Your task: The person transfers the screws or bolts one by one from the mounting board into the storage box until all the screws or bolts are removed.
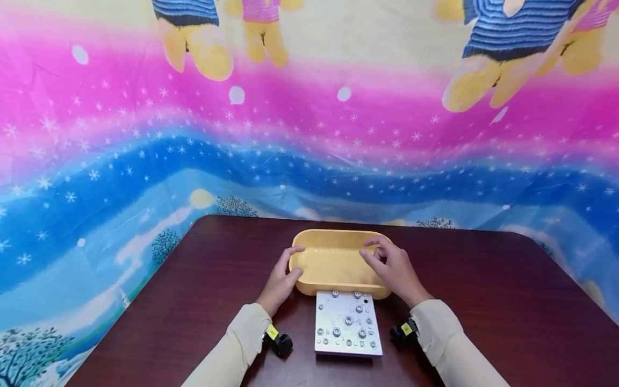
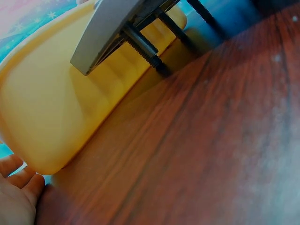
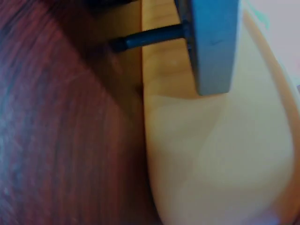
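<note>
A pale yellow oblong tray (image 1: 333,266) with rounded corners lies on the table, its inside bare. At its left end my left hand (image 1: 280,279) grips the rim, thumb and index finger reaching over the edge. Some of those fingers (image 2: 21,178) show against the tray's lower corner in the left wrist view. Over the right end is my right hand (image 1: 394,266), thumb and index finger loosely bent and apart, with nothing visible between them. Directly in front of the tray stands a silver metal plate (image 1: 333,314) carrying several socket-head bolts. Threaded bolt legs (image 2: 140,47) raise it off the table.
The dark reddish wood table (image 1: 193,301) spreads out on both sides. Behind its far edge hangs a printed cloth (image 1: 309,134) in pink and blue. A black wrist camera (image 1: 280,344) sits at the left cuff, another camera (image 1: 402,332) at the right.
</note>
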The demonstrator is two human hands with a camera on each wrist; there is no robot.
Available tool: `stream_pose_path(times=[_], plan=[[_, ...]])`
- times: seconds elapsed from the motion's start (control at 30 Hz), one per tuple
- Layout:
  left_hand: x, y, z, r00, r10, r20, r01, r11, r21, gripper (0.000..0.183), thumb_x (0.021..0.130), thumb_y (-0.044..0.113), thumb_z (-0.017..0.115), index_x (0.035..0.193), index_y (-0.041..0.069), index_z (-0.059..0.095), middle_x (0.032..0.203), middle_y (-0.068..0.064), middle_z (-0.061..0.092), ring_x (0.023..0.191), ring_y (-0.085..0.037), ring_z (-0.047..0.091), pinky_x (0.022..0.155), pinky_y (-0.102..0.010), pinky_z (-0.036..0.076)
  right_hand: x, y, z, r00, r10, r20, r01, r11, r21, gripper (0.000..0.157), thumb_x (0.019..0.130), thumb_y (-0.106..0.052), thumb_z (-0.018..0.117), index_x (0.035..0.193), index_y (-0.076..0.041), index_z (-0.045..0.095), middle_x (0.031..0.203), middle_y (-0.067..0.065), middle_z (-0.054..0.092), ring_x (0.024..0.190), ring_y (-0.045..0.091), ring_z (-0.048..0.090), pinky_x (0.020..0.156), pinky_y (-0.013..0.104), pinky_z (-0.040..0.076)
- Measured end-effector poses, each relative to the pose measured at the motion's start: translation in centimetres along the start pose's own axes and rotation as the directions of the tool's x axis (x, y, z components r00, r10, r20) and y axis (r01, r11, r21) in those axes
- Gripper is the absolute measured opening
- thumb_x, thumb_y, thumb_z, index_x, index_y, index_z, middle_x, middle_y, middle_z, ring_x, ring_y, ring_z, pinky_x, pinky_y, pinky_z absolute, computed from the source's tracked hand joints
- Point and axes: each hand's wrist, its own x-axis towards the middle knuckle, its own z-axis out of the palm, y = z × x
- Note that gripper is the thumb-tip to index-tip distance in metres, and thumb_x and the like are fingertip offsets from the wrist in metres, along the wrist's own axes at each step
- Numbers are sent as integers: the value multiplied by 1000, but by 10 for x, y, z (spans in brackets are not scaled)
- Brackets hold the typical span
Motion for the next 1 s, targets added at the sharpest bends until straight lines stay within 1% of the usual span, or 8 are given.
stream_pose_path(times=[0.1,0.23,0.33,0.47,0.6,0.83,0.9,1.0], plan=[[-2,-1,0,1000,-17,-3,17,1000,-2,48,90,5,51,136,19,49,143,-2,43,125,-22,43,95,-36,37,-2,-3,-4,1000,0,23,0,1000,12,21,91,-36,64,103,-19,61,54,-3,40,44,14,38,45,28,34],[-5,-1,-2,999,-33,-20,33,999,-10,47,90,6,51,135,21,49,144,-1,42,124,-20,44,95,-34,39,-5,-13,-13,993,-22,116,20,1000,14,17,91,-37,65,95,-22,58,52,-4,39,44,12,36,44,27,33],[-5,0,-3,999,-31,-26,30,1000,-7,47,90,6,51,134,22,49,144,-1,42,124,-19,44,96,-35,39,-7,-21,-22,978,-22,207,21,1000,8,16,90,-37,65,92,-23,57,52,-5,38,45,10,36,45,27,34],[-5,1,-5,999,-27,-27,27,1000,4,48,89,6,51,134,22,50,145,0,42,125,-19,43,97,-36,38,-9,-31,-32,948,-3,319,5,1000,-4,16,91,-37,65,91,-22,58,54,-7,41,48,8,38,48,26,37],[-4,3,-6,1000,-21,-21,21,1000,-1,48,89,4,51,134,21,50,145,-2,41,125,-19,42,98,-36,38,-10,-41,-39,905,-8,425,13,1000,-8,12,92,-29,65,91,-20,58,55,-8,42,48,6,38,49,25,37],[-3,4,-2,999,-33,-10,33,999,-16,49,89,5,51,135,21,49,145,-2,41,125,-19,42,96,-33,38,-15,-52,-46,805,-10,593,47,998,-47,9,90,-15,66,94,-13,58,60,-8,48,53,5,42,55,24,40],[-2,5,0,999,-41,-1,41,999,-18,49,89,5,50,136,22,48,145,-3,40,124,-19,43,95,-33,39,-17,-54,-48,777,7,630,39,998,-59,7,88,-12,66,91,-12,60,63,-7,52,57,6,46,57,24,41],[-2,6,2,999,-50,11,50,999,-19,50,89,4,50,137,21,48,146,-4,40,124,-20,43,95,-33,38,-21,-57,-51,742,50,668,10,996,-86,5,86,-11,67,86,-12,62,66,-6,54,59,7,47,57,24,41]])
